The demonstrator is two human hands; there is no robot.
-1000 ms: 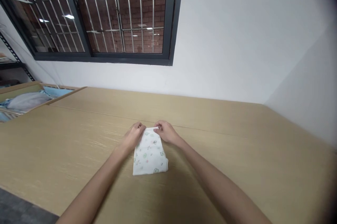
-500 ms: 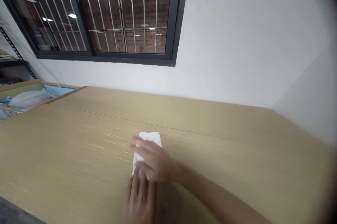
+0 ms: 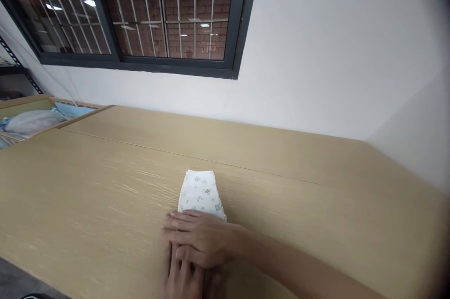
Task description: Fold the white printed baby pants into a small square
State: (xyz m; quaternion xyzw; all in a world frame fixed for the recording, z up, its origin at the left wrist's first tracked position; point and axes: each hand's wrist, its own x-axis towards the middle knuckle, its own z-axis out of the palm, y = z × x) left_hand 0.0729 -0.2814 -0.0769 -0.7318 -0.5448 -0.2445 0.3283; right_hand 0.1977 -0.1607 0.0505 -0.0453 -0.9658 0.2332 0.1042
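Observation:
A folded white cloth (image 3: 201, 192) with small printed figures lies flat on the wooden tabletop, its far end narrower than its near part. My right hand (image 3: 202, 235) rests palm down across the near part of the cloth, fingers stretched out to the left. Just below it is my left hand (image 3: 184, 278), its fingers pointing away from me and partly tucked under my right hand. The near end of the cloth is hidden by both hands, and the left hand is cut off by the bottom edge.
The wide wooden tabletop (image 3: 105, 196) has a long seam near the back and meets a white wall (image 3: 316, 55). A barred window (image 3: 168, 13) is set above. At the far left, a wooden-edged bin (image 3: 84, 116) holds blue and whitish fabric (image 3: 35, 122).
My right hand has slid toward me along the cloth, uncovering more of its far part and covering my left fingertips. The camera view has shifted slightly.

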